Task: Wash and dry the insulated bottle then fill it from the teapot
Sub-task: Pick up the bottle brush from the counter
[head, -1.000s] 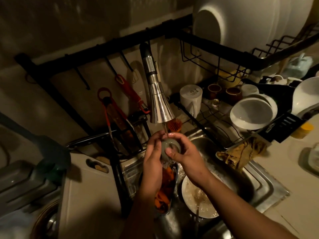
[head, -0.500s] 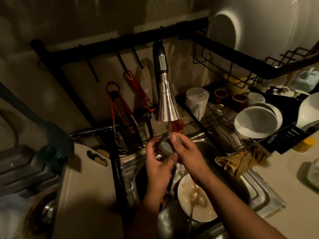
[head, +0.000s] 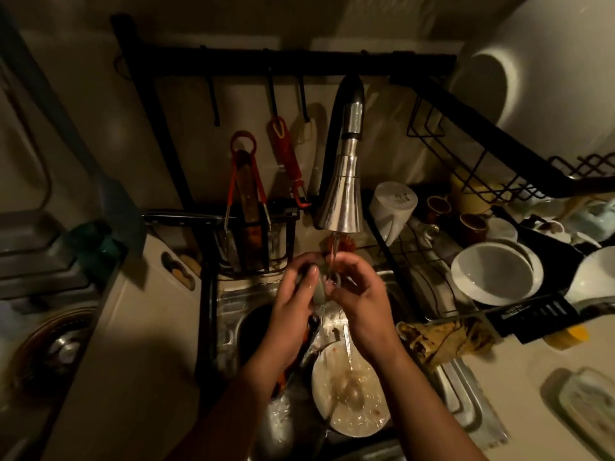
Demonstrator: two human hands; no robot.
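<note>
Under the running chrome faucet [head: 342, 197] both my hands hold a small grey round cap [head: 318, 292] in the thin water stream [head: 332, 257]. My left hand [head: 293, 307] grips it from the left with the thumb across its face. From the right, my right hand [head: 362, 304] curls its fingers round the cap's edge. A shiny metal vessel [head: 278, 424] lies low in the sink [head: 229, 314], partly hidden by my left forearm; I cannot tell if it is the bottle. A pale teapot-like vessel [head: 600, 217] sits at the far right edge.
A dirty white plate [head: 349, 394] lies in the sink under my right wrist. A black rack holds red tongs [head: 244, 181], a white mug [head: 392, 207], brown cups and white bowls [head: 496, 271]. A crumpled yellow cloth [head: 442, 341] lies at the sink's right rim, and a white cutting board [head: 133, 327] lies left.
My hands have turned the cap under the stream, with the left thumb now across its face. The camera has shifted, so the faucet sits more centrally.
</note>
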